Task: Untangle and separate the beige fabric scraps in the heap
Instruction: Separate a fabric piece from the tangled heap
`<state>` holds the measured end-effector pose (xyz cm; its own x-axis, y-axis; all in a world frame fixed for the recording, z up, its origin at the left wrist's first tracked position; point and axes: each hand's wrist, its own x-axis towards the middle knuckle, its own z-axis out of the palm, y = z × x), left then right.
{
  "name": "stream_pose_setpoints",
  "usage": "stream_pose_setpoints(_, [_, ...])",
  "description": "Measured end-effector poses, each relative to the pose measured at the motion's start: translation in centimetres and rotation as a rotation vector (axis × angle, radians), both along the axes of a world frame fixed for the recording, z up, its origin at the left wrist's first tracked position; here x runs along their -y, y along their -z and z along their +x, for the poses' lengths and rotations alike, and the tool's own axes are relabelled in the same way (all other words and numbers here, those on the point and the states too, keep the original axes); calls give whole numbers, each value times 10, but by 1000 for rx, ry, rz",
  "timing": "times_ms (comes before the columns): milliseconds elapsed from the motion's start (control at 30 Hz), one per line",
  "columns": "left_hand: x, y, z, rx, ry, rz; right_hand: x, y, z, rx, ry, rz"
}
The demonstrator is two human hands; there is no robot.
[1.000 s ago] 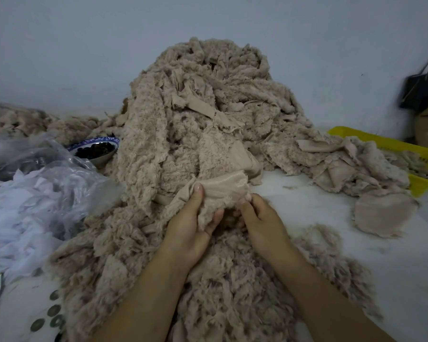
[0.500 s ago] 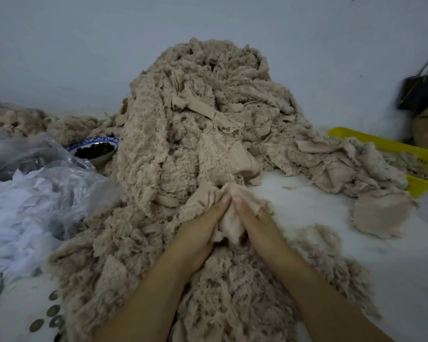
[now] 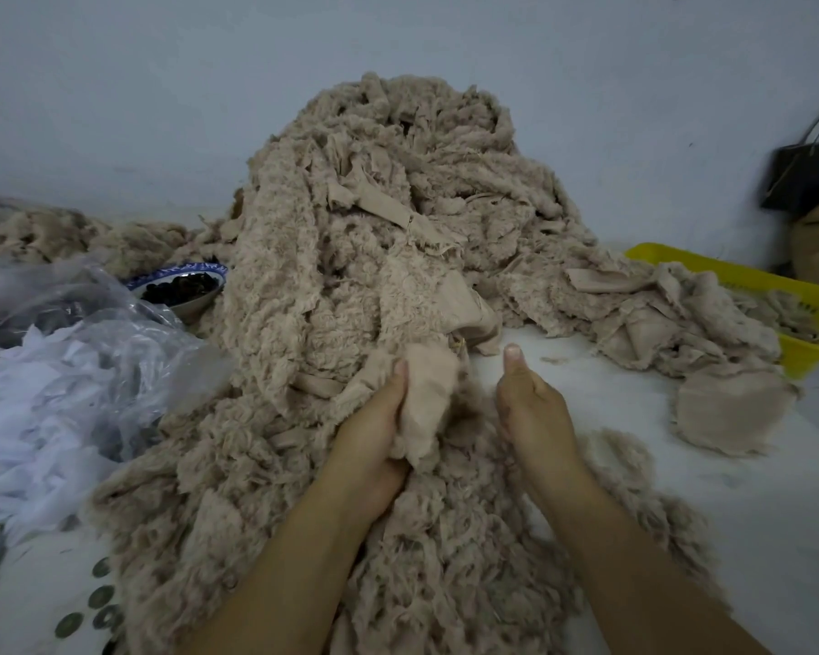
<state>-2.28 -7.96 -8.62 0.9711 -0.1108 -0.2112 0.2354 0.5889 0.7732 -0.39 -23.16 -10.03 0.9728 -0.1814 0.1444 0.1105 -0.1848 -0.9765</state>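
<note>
— Where's the heap?
— The heap of beige fabric scraps (image 3: 351, 276) fills the centre of the frame; it stands tall against the pale wall (image 3: 162, 87) and spills down to the bottom edge over a white table (image 3: 752, 536).
— And the hands?
— Both sit just below centre, at the heap's foot; the left hand (image 3: 374, 437) grips a smooth beige scrap (image 3: 429, 399), thumb up along its side, fingers curled round it; the right hand (image 3: 533, 408) is just beside, apart from that scrap, thumb raised, fingers curled down into the fluff; whether it holds anything I cannot tell.
— Around it?
— At right, scraps trail into a yellow basket (image 3: 748, 276); a flat rounded beige piece (image 3: 729, 408) lies before it; a dark bag (image 3: 804, 177) hangs at the upper right; at left, a blue-rimmed bowl (image 3: 180, 288) of dark bits sits just beside the heap; a clear plastic bag (image 3: 67, 371) of white scraps lies below it; small round discs (image 3: 100, 598) show at the lower left.
</note>
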Motion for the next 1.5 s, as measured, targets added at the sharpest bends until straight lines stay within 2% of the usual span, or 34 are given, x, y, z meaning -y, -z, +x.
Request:
stream_pose_setpoints(67, [-9,-1,4,25,-76,-98,8,2,4,3,45,61])
stream_pose_setpoints(133, [-12,0,5,61,-99,-51,10,2,2,30,31,93])
stream_pose_setpoints(300, [-4,5,0,144,36,156,-15,4,-10,27,-295,-32])
stream_pose_setpoints(400, [-1,4,-1,128,26,198,-13,9,-3,33,-176,-55])
stream_pose_setpoints(533, [-8,3,7,145,-141,53,5,6,9,-76,56,240])
stream_pose_setpoints(667, [-23,3,14,153,-259,-137,8,5,15,-127,144,386])
stream_pose_setpoints(767, [-24,5,15,118,-290,-201,13,-2,16,-150,224,510])
stream_pose_setpoints(867, [-26,5,16,137,-287,-169,22,-7,15,-142,228,577])
stream_pose_setpoints(933, [-23,4,12,163,-281,35,19,-10,11,-146,151,603])
stream_pose_setpoints(1067, [-5,6,-5,266,-106,411,1,-9,2,-190,-6,368])
stream_pose_setpoints(1167, [4,11,-11,525,60,690,-10,-8,-6,-122,-59,34])
stream_pose_setpoints(1233, [6,12,-8,561,81,687,-11,-11,-10,-44,-120,16])
stream_pose_setpoints(1333, [2,11,-2,386,-135,548,-8,-12,-6,35,-199,77])
stream_pose_setpoints(1400, [-2,13,3,280,-241,453,-9,-9,-6,24,-327,103])
stream_pose_setpoints(1500, [-4,16,6,180,-192,431,-14,-2,-5,-39,-441,-17])
